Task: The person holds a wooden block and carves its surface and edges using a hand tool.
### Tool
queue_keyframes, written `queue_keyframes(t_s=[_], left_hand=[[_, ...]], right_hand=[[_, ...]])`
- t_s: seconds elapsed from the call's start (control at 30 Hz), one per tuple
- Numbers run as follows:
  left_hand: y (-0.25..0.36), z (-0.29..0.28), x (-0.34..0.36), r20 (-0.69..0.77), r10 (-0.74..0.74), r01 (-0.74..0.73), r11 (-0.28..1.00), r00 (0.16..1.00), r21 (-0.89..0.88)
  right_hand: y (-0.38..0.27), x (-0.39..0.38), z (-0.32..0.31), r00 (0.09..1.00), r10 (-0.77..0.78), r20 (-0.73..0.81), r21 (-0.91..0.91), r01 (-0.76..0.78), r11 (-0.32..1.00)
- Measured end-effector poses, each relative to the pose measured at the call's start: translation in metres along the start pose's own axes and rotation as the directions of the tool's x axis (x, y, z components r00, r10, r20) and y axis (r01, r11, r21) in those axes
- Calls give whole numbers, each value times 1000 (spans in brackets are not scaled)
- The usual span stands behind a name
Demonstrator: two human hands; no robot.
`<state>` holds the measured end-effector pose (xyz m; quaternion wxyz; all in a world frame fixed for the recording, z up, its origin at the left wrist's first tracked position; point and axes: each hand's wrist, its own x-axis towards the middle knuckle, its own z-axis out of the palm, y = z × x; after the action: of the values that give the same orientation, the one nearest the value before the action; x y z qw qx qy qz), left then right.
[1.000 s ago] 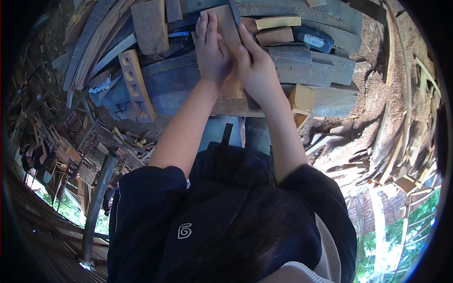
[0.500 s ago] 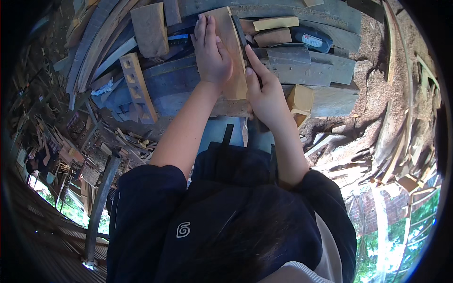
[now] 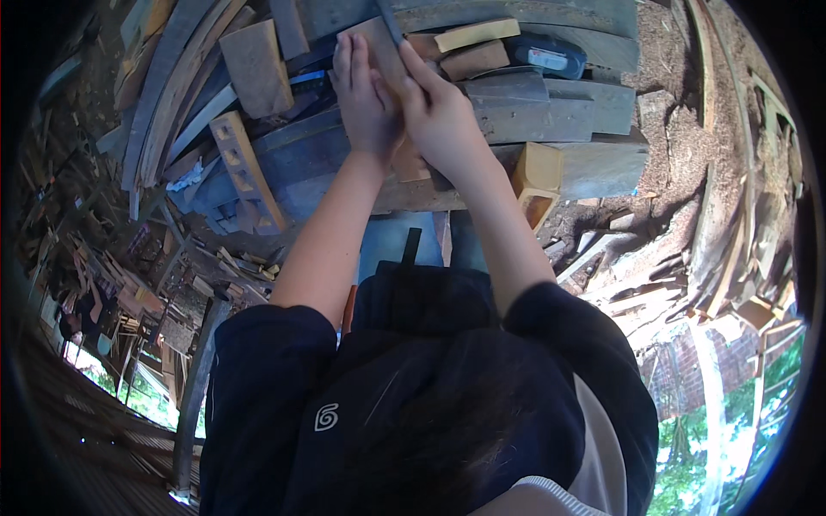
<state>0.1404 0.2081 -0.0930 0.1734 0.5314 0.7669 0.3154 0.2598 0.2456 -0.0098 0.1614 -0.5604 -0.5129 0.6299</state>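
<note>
In the upper centre, the right hand (image 3: pixel 440 116), pinching a dark bar (image 3: pixel 390 21), has closed toward the left hand (image 3: pixel 368 112), flat with fingers together, so less of the wooden board (image 3: pixel 375 39) shows.

Nothing you can read as words or numbers. At one o'clock: pale label (image 3: pixel 547 60) stuck on dark, rounded object (image 3: pixel 576 64); print too small and blurred for you to make out. At seven o'clock: white sign, small spiral-like emblem (image 3: pixel 326 417) in curled outline, on left side of your dark shirt (image 3: pixel 413 378), below sleeve level.
</note>
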Motion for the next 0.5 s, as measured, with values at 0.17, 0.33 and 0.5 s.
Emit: queue_keyframes(t_s=[0.17,0.33,0.5], left_hand=[[-3,-3,0,3,-14,14,1000,1000,-10],[-1,3,3,11,20,-19,998,1000,-56],[0,-1,0,20,4,-3,1000,1000,-25]], right_hand=[[-8,-33,-6,986,147,84,77,-154,985],[5,-31,-10,993,110,45,39,-112,993],[-2,-31,-20,976,196,97,94,-205,974]])
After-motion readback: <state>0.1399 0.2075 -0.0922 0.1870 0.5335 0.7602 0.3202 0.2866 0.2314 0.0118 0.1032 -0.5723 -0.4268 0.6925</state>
